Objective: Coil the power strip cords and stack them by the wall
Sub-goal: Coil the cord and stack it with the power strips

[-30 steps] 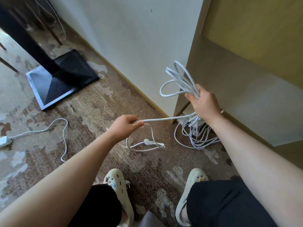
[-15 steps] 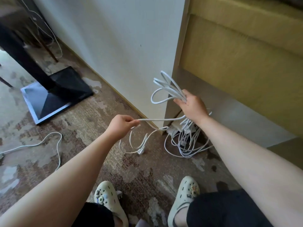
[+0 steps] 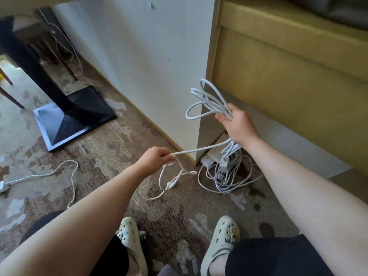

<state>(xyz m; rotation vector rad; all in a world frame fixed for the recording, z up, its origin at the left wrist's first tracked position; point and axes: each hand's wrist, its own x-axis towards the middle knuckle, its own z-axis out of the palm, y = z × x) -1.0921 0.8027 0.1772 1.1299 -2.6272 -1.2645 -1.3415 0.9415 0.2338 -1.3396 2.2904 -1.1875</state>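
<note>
My right hand (image 3: 238,124) grips a bundle of white cord loops (image 3: 207,100) that stick up to the left of it. From under that hand a taut stretch of the same cord (image 3: 199,150) runs down-left to my left hand (image 3: 157,158), which pinches it. The loose tail with its plug (image 3: 171,184) dangles from the left hand onto the carpet. Below the right hand, white power strips (image 3: 212,157) and a pile of coiled cords (image 3: 225,176) lie at the wall corner.
Another white cord (image 3: 65,172) snakes over the carpet at left to a power strip (image 3: 3,187) at the frame edge. A black table base (image 3: 73,118) stands by the white wall (image 3: 139,66). A yellow bench (image 3: 288,76) fills the right. My shoes (image 3: 131,242) are below.
The view has tilted up and shifted. My right hand has risen with the loops, and the tail with its plug has been drawn closer under my left hand.
</note>
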